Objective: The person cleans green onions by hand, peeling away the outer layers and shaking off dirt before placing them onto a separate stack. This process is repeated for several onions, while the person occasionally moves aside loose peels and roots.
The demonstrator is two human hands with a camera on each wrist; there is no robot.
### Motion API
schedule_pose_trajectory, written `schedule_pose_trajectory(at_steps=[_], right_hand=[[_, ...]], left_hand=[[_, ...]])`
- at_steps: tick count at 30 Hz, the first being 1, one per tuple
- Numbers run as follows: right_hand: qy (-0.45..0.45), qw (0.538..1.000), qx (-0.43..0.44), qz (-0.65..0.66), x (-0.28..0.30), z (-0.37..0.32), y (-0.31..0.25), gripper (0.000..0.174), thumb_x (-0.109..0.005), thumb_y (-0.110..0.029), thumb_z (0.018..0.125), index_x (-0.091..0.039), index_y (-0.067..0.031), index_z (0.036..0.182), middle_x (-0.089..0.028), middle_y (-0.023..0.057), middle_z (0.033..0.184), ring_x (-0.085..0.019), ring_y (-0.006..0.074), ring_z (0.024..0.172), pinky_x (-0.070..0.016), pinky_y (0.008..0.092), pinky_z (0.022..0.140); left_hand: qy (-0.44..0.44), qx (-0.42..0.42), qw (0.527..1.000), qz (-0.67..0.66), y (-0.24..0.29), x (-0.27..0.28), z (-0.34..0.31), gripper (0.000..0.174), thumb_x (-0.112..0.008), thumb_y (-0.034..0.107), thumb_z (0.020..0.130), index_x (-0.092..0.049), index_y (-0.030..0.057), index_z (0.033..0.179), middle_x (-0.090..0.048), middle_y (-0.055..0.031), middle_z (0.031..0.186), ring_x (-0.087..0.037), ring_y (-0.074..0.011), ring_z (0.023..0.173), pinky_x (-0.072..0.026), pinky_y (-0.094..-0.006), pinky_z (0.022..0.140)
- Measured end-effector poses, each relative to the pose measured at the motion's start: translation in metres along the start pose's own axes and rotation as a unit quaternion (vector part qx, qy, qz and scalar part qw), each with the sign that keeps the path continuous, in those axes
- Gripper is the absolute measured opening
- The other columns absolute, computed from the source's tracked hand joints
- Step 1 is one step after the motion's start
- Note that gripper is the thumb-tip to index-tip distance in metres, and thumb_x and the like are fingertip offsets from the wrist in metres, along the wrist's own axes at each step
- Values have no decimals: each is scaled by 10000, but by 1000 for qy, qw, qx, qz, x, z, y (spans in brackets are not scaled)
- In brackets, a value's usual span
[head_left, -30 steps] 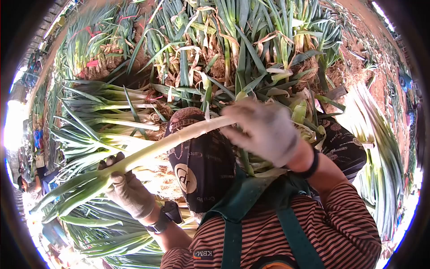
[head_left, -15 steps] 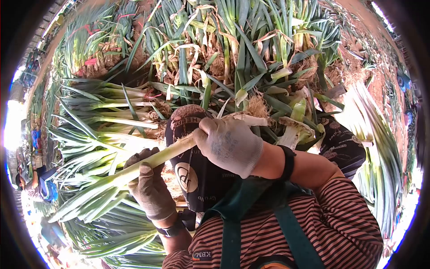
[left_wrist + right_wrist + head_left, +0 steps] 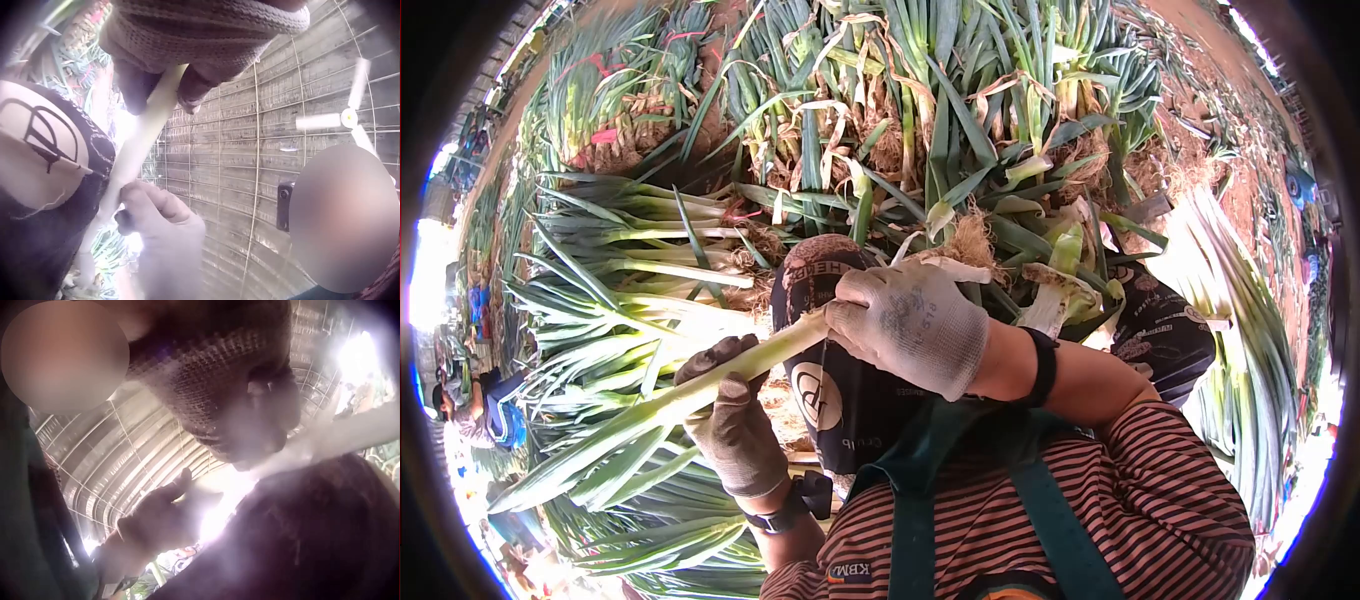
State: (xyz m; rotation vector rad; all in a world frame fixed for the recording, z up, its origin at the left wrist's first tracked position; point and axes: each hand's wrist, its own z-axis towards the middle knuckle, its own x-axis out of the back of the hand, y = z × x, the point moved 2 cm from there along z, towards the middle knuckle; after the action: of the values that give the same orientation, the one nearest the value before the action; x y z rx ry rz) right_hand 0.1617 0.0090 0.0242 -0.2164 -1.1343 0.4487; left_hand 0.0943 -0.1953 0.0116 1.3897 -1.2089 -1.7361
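Gripping the leek [image 3: 785, 345], right hand [image 3: 910, 325] has slid nearer left hand [image 3: 735, 430].

Patch [image 3: 852, 570] on the striped shirt [image 3: 1100, 520], near edge, is showing "KBM" in pale capitals. The dark printed cloth [image 3: 855, 350] at centre is carrying a round white emblem [image 3: 817, 385] with a P-like mark, and this emblem is also appearing at left in the left wrist view [image 3: 47, 147]. Small pale words are running upside down across the cloth, too small to be reading with certainty. Faint grey print is showing on the glove of the right hand [image 3: 910, 325], illegible.
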Motion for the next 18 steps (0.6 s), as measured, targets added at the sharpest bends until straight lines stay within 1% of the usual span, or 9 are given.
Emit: schedule_pose_trajectory(at_steps=[3, 6, 9, 12, 13, 14, 15, 17, 18], right_hand=[[-61, 991, 23, -119, 4, 2, -9, 95, -674, -160, 786, -616, -88, 764, -536, 29, 762, -621, 182, 632, -501, 311, 520], [6, 993, 20, -120, -4, -2, -14, 91, -670, -155, 768, -604, -93, 771, -521, 30, 751, -612, 166, 620, -498, 307, 514], [-52, 990, -20, -132, 1, 0, -8, 126, -681, -183, 760, -598, -98, 801, -540, 41, 768, -602, 184, 580, -486, 310, 480], [2, 980, -76, -186, 0, -5, 21, 151, -682, -205, 766, -584, -101, 816, -549, 54, 762, -589, 202, 531, -475, 330, 446], [65, 967, -121, -215, 5, -5, 38, 147, -668, -206, 792, -569, -98, 802, -550, 57, 722, -575, 216, 497, -462, 347, 426], [81, 957, -157, -229, 11, -8, 57, 189, -683, -238, 793, -560, -95, 786, -544, 55, 700, -573, 216, 498, -462, 349, 430], [98, 946, -192, -242, 14, -12, 70, 232, -698, -269, 793, -551, -91, 771, -538, 53, 677, -571, 216, 499, -461, 351, 433], [53, 973, -139, -176, 31, -9, 51, 276, -724, -317, 775, -565, -91, 769, -534, 49, 657, -577, 219, 507, -467, 353, 440], [29, 982, -118, -142, 41, -10, 38, 299, -736, -340, 766, -572, -91, 768, -531, 47, 647, -580, 221, 510, -470, 353, 443]], left_hand=[[-12, -2, 1000, -1, 1, 1, -1, 318, -657, 68, 868, -520, 6, 1148, -589, -160, 1153, -575, -336, 1129, -479, -487, 1011], [-14, 6, 1000, -10, 1, 2, -1, 339, -672, 53, 849, -515, 6, 1145, -583, -162, 1158, -568, -339, 1138, -476, -489, 1015], [-11, 15, 1000, -23, 1, 4, -2, 371, -698, 44, 821, -512, 9, 1140, -579, -158, 1151, -563, -342, 1144, -474, -487, 1019], [-12, 12, 999, -31, 3, 6, -2, 399, -729, 45, 793, -509, 12, 1125, -576, -152, 1138, -559, -343, 1148, -465, -487, 1030], [-11, 8, 999, -34, 5, 7, -3, 408, -739, 46, 784, -508, 13, 1119, -575, -150, 1134, -557, -343, 1149, -462, -489, 1034], [-5, 4, 1000, -29, 8, 7, -3, 419, -756, 53, 770, -507, 28, 1106, -573, -138, 1112, -558, -340, 1148, -442, -499, 1052], [-18, -5, 1000, -17, 10, 6, -4, 418, -759, 63, 772, -508, 34, 1105, -573, -133, 1109, -558, -338, 1148, -439, -497, 1054], [-43, -20, 999, 10, 13, 6, -5, 416, -764, 82, 776, -511, 46, 1104, -571, -123, 1103, -559, -333, 1149, -432, -494, 1060], [-44, -13, 999, 16, 12, 7, -6, 438, -796, 114, 756, -519, 62, 1091, -569, -109, 1107, -565, -316, 1136, -420, -475, 1067]])
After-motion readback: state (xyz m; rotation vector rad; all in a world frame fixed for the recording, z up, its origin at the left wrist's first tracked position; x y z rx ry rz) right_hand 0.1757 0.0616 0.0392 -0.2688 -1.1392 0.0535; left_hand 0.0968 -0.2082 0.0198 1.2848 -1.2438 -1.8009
